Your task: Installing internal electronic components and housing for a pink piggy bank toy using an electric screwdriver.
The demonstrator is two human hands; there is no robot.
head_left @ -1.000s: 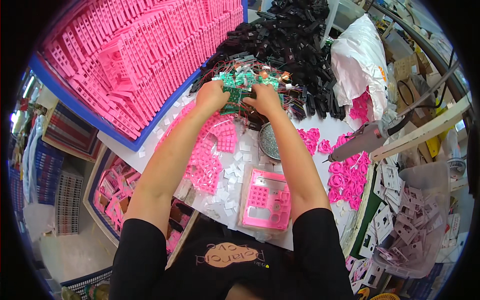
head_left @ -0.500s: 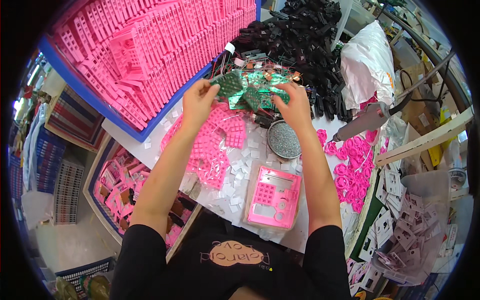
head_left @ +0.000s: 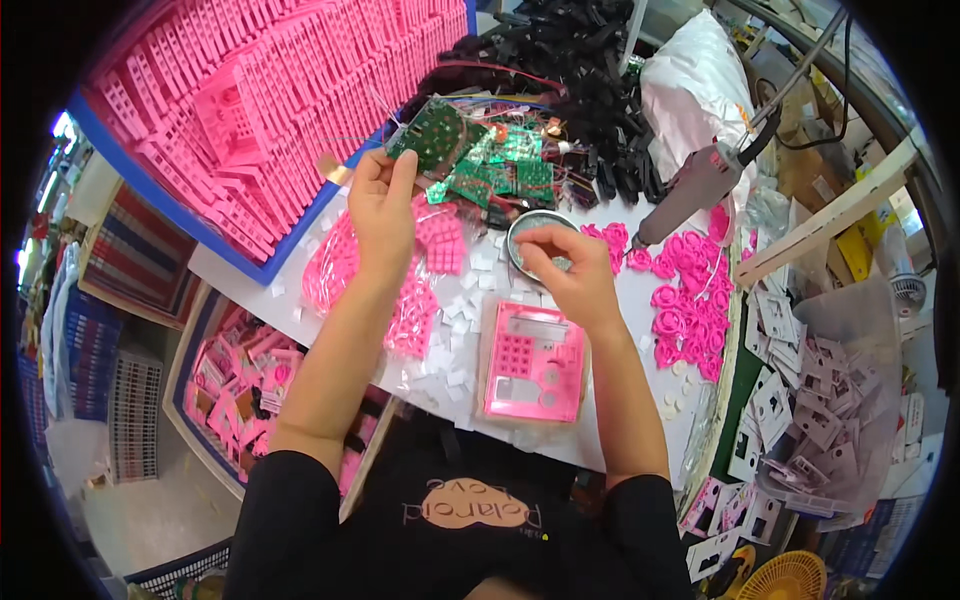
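Observation:
A green circuit board [head_left: 437,135] is pinched between the thumb and fingers of my left hand [head_left: 383,215], tilted above the pile of boards. Thin wires trail from it, and a copper-coloured disc [head_left: 333,168] hangs to its left. My right hand [head_left: 575,275] is over a round tin [head_left: 510,243] of small grey metal pieces, thumb and fingers drawn together; whatever they hold is too small to make out. Nearer to me lies a pink plastic casing [head_left: 530,408] with a block of square keys. More green boards [head_left: 520,180] with wires lie heaped beyond the tin.
At the far left stands a blue crate [head_left: 265,272] of stacked pink parts. Beside it are bagged pink keypads [head_left: 330,265] and white paper squares [head_left: 462,345]. Black parts [head_left: 600,110] are piled behind. A powered hand tool [head_left: 690,190] hangs above pink coiled pieces [head_left: 690,300] at right.
My right hand has left the board pile and come down to the tin. My left hand has drawn one board away from the heap. The view has shifted slightly.

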